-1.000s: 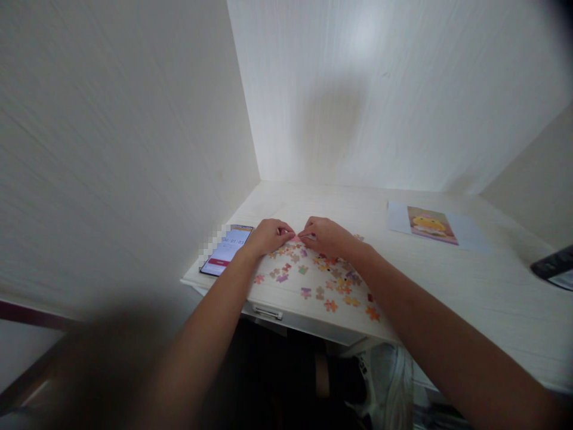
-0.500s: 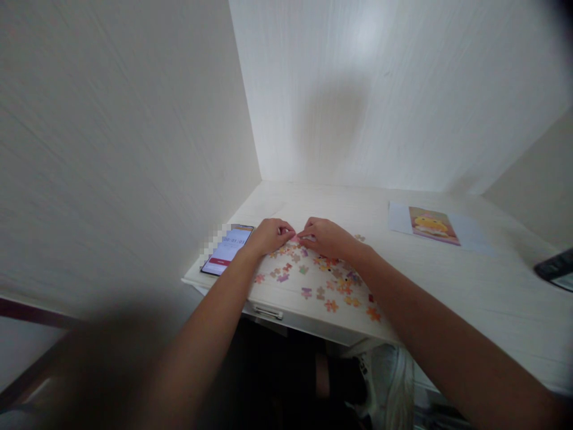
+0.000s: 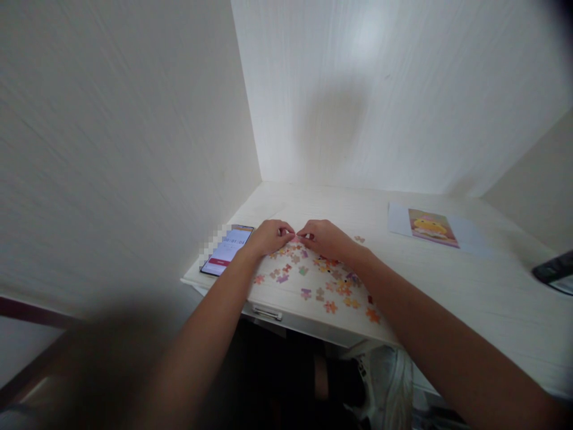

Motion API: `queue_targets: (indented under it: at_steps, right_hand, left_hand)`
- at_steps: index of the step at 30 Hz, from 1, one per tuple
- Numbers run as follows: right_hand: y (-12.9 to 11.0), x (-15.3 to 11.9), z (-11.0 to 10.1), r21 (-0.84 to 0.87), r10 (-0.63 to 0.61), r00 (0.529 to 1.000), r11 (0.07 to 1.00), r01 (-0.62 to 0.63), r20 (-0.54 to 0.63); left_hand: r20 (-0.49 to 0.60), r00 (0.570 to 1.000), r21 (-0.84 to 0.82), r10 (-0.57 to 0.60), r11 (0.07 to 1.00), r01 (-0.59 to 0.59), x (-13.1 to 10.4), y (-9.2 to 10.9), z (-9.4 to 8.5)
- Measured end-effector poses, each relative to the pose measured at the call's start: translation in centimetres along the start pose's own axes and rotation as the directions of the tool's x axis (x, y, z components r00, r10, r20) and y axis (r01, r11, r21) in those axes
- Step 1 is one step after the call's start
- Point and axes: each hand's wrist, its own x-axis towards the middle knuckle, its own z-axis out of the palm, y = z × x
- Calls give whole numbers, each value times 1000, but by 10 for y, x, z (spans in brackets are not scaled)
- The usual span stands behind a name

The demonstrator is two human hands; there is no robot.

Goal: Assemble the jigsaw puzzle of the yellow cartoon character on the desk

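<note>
My left hand point(image 3: 271, 235) and my right hand point(image 3: 326, 236) meet almost fingertip to fingertip above the white desk point(image 3: 308, 203). Each pinches at a pink jigsaw piece point(image 3: 296, 239) between them; the fingers partly cover it, and whether it is one piece or joined pieces I cannot tell. Loose jigsaw pieces lie scattered just below the hands: a green one point(image 3: 303, 270), a purple one point(image 3: 283, 278), an orange one point(image 3: 373, 315) and several yellow and orange ones point(image 3: 344, 287). My right wrist hides part of the spread.
A phone point(image 3: 226, 251) showing a running timer lies left of my left forearm. Toward the back right is a picture card point(image 3: 432, 227) of a yellow chick-like figure on white paper. A dark device point(image 3: 555, 273) sits at the right edge. Walls rise at the left and back.
My right hand's fingers have shifted slightly and curled closer into a pinch at the pink piece. My left hand stays nearly still. The scattered pieces look unmoved.
</note>
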Motion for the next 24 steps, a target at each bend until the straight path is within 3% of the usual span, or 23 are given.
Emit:
queue_targets:
  at_steps: [24]
  right_hand:
    - [1,0,1,-21,20,1000,1000,-20,-18]
  left_hand:
    - [20,1000,-11,18,1000,-18,1,0,-1]
